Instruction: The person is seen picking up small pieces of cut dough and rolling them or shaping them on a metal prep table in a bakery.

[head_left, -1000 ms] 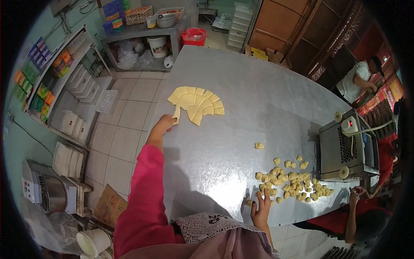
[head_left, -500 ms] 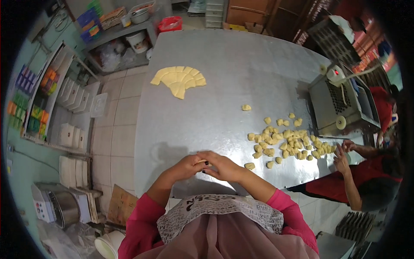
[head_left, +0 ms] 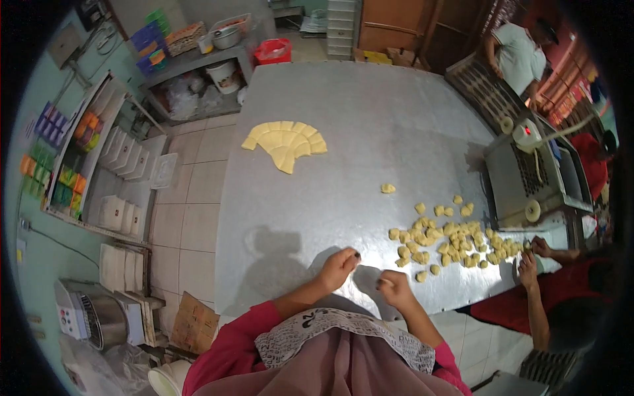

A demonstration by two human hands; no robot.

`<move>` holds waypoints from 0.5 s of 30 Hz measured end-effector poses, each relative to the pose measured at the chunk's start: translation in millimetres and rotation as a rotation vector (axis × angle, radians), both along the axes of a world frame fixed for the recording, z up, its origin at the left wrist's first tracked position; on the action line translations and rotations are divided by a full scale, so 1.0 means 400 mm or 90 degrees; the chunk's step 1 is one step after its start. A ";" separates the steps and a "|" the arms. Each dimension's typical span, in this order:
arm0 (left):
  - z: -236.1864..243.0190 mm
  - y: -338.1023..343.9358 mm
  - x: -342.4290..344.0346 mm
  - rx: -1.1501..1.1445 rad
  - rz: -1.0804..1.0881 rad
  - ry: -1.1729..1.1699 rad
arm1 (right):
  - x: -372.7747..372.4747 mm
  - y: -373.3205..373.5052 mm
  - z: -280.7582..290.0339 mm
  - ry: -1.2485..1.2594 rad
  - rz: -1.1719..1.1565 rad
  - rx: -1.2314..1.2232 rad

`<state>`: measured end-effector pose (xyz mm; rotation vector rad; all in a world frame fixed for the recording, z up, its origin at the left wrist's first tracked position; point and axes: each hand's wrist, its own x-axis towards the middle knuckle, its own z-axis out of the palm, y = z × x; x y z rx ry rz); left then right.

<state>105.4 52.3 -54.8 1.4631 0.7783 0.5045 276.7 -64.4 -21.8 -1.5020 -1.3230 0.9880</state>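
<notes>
My left hand (head_left: 339, 270) is curled closed above the near part of the metal table (head_left: 317, 204). My right hand (head_left: 396, 290), also closed, is a short way to its right with a gap between them. What their fingers hold, if anything, is too small to make out. To the right of my hands lie many small yellow dough pieces (head_left: 456, 241), loosely heaped, with a single dough piece (head_left: 387, 189) farther off. A fan-shaped sheet of dough (head_left: 286, 141), scored into sections, rests at the far left of the tabletop.
At the right edge, a co-worker's hands (head_left: 530, 259) are by the dough heap. Behind them stands a metal machine (head_left: 531, 175) with rollers. A person holds a dark slotted tray (head_left: 485, 92) at the far right. Shelving (head_left: 109, 158) and a mixer (head_left: 99, 317) stand left.
My hands were together with a small pale thing between them; now they are apart, the right one farther right. The view has shifted slightly. The co-worker's hands have moved closer to the dough.
</notes>
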 end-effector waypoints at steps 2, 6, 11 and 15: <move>-0.014 0.063 0.015 0.186 -0.080 -0.011 | 0.035 -0.012 -0.054 0.297 -0.178 0.031; 0.031 0.120 0.101 0.455 -0.425 0.160 | 0.163 -0.045 -0.080 0.285 -0.466 0.010; -0.095 0.610 0.067 0.585 0.144 0.157 | 0.388 -0.099 -0.160 -0.467 -0.370 0.070; -0.121 0.942 -0.190 0.589 0.498 0.679 | 0.354 -0.092 -0.134 -0.592 -0.384 -0.005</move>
